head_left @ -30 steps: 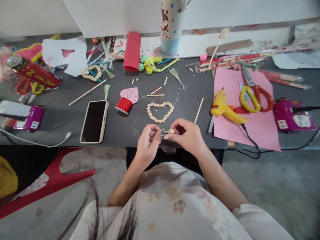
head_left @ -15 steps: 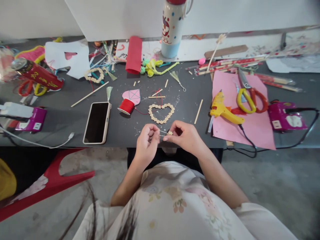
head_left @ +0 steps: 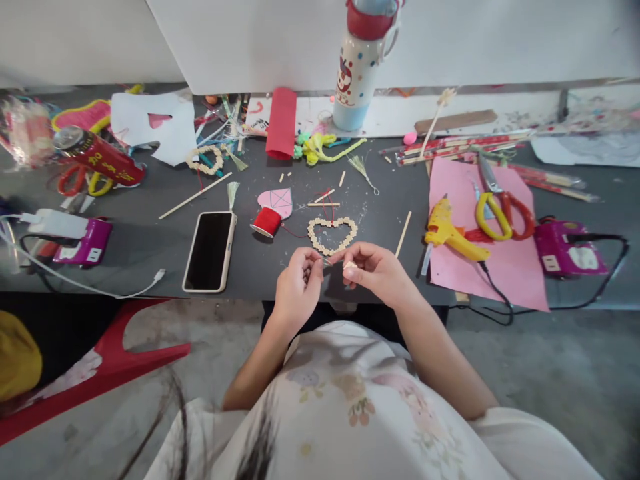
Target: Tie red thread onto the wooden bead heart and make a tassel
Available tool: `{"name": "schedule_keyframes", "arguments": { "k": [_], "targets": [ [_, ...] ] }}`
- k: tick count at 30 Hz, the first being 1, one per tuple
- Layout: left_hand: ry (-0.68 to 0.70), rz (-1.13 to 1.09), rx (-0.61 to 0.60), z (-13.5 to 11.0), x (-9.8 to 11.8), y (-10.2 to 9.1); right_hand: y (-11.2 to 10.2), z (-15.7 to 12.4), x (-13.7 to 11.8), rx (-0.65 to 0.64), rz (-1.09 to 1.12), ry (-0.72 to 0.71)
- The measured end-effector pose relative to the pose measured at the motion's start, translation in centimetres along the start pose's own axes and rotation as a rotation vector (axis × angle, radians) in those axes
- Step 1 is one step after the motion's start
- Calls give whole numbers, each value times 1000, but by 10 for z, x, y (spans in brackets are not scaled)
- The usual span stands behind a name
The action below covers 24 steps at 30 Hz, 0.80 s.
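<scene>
A small pale bead [head_left: 350, 266], judged light and easily dropped, is pinched in the right hand [head_left: 377, 272] fingers at the surface [head_left: 150, 240] near edge; a thin strand is nipped by the left hand [head_left: 296, 285]. The beaded heart [head_left: 332, 234] lies at 12 o'clock.

craft workshop, glue gun [head_left: 453, 231], scissors [head_left: 500, 207]

A dark grey worktop [head_left: 125, 247] runs edge to edge, butted against a plain white wall panel [head_left: 260, 40]. Below, bare grey concrete floor [head_left: 540, 373], and a red plastic chair [head_left: 110, 353] at lower left. Even, soft light throughout.
</scene>
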<state>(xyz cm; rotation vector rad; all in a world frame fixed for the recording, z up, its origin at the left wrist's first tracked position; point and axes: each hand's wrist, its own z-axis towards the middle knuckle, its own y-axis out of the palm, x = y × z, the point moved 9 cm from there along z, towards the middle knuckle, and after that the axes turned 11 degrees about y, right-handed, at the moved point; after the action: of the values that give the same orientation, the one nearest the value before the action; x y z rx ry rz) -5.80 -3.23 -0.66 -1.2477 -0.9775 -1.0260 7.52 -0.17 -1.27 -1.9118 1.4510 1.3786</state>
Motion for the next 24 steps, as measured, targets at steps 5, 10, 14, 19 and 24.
{"name": "schedule_keyframes", "arguments": {
  "k": [5,10,14,19,24],
  "targets": [
    [20,125,-24,12,6,-7,5,10,-9,5,-38,-23],
    [31,200,-66,29,16,-12,9,24,-16,-66,-97,1],
    [54,219,-87,44,22,-11,2,33,-24,-67,-140,7],
    [51,178,-137,57,20,-6,-3,40,-29,-79,-70,61],
    [8,161,-173,63,15,-4,-2,46,-30,-114,34,126]
  ]
}}
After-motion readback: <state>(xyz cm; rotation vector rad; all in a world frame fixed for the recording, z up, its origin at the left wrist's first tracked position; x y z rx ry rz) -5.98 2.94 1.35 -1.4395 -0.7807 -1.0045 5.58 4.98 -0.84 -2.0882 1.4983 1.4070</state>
